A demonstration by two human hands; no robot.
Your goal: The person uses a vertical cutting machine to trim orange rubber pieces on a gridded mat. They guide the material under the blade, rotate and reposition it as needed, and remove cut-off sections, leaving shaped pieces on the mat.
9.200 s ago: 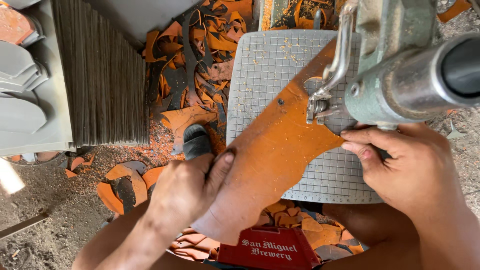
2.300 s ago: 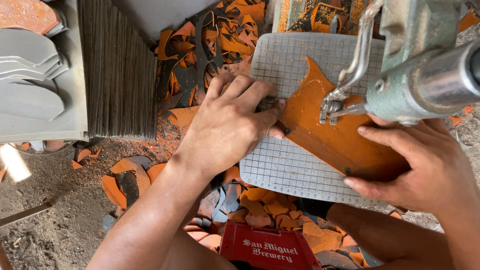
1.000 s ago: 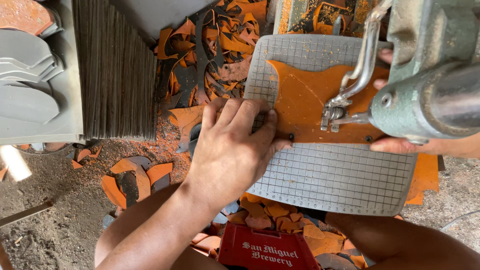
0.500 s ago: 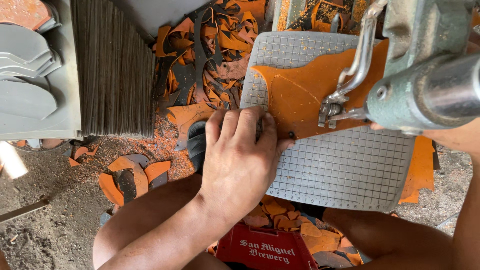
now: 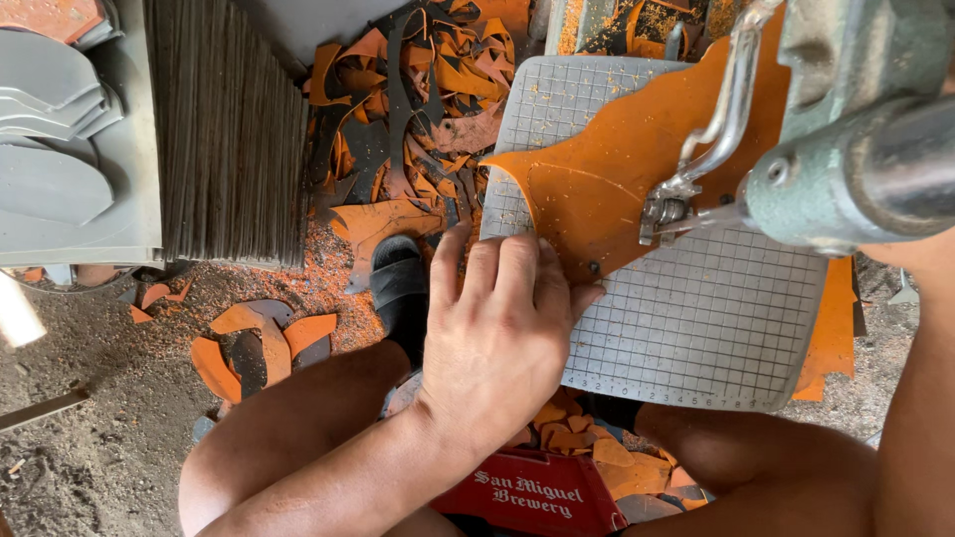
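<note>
An orange sheet [image 5: 597,169] with a curved cut edge lies on the gridded grey saw table [image 5: 696,328]. My left hand [image 5: 497,333] lies flat at the table's near left corner, fingers together, their tips pressing the sheet's near edge. The green-grey saw arm [image 5: 856,139] reaches over the table from the right. Its small metal foot [image 5: 665,211] rests on the sheet. My right forearm [image 5: 920,398] runs up the right side. My right hand is hidden behind the saw arm.
A tall stack of thin dark sheets [image 5: 229,129] and grey cut shapes [image 5: 55,149] stand at the left. Orange and dark offcuts [image 5: 408,109] litter the dirt floor beyond the table. A black sandal [image 5: 398,288] and a red crate [image 5: 537,492] lie near my legs.
The orange sheet has turned and slid toward the table's far side under the saw foot. My left hand stayed on its near edge; my right hand has gone behind the saw arm.
</note>
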